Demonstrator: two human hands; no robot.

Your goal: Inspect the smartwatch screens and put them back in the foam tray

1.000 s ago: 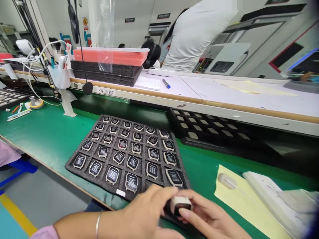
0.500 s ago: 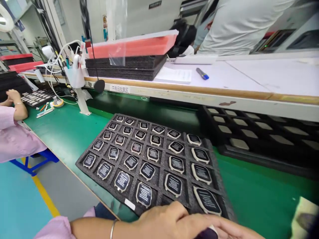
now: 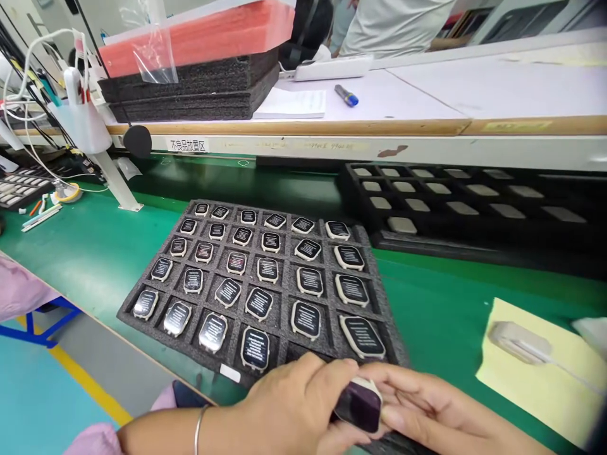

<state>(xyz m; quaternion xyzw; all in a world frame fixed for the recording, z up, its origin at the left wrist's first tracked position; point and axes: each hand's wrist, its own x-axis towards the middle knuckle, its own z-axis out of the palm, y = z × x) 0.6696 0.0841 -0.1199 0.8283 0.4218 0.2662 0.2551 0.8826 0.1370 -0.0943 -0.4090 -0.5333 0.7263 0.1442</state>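
At the near edge of the bench, my left hand (image 3: 294,398), with a bangle on the wrist, grips a smartwatch (image 3: 359,407) without straps. Its screen is dark and its case pale. My right hand (image 3: 431,401) has its thumb and fingers closed on the watch's right side. Just beyond both hands lies a black foam tray (image 3: 284,253) with rows of similar watch bodies, their screens lit with lines of text. My hands cover part of its near edge. A small white label (image 3: 231,373) is on that edge.
On the right, a pale corded device (image 3: 520,342) rests on yellow paper (image 3: 502,379). A dark tray (image 3: 455,243) with pale pieces sits under the shelf (image 3: 412,107). Foam trays (image 3: 190,85) with pink sheets are stacked above. A white holder (image 3: 83,126) stands left.
The view has shifted right and down, so the tray appears further left. The watch in my hands has risen into fuller view, and the yellow paper with its corded device now shows.
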